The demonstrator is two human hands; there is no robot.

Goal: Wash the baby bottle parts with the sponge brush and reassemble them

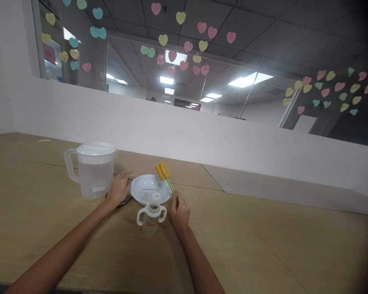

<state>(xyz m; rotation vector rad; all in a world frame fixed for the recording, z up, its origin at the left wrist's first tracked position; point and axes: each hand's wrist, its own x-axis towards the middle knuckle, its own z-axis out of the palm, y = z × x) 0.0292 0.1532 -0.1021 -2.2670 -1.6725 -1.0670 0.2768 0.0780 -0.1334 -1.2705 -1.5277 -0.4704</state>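
Note:
My right hand point(180, 211) is closed around the thin green handle of a sponge bottle brush point(162, 171), its yellow sponge head tilted up over the far rim of a white bowl point(138, 188). Just left of that hand a clear baby bottle point(150, 226) with two white side handles and red lettering stands upright, its mouth uncovered. A small white part point(156, 197), perhaps the bottle's top, shows at the bowl's near side. My left hand point(119, 188) lies between pitcher and bowl with fingers reaching forward, above a dark round dish point(127, 199) that it mostly covers.
A clear plastic pitcher point(96, 173) with white lid and handle stands left of my left hand. The wooden table point(263, 245) meets a white wall point(171, 132) at the back. Heart-shaped notes point(180, 18) dot the window above. A small flat scrap point(44, 140) lies far left.

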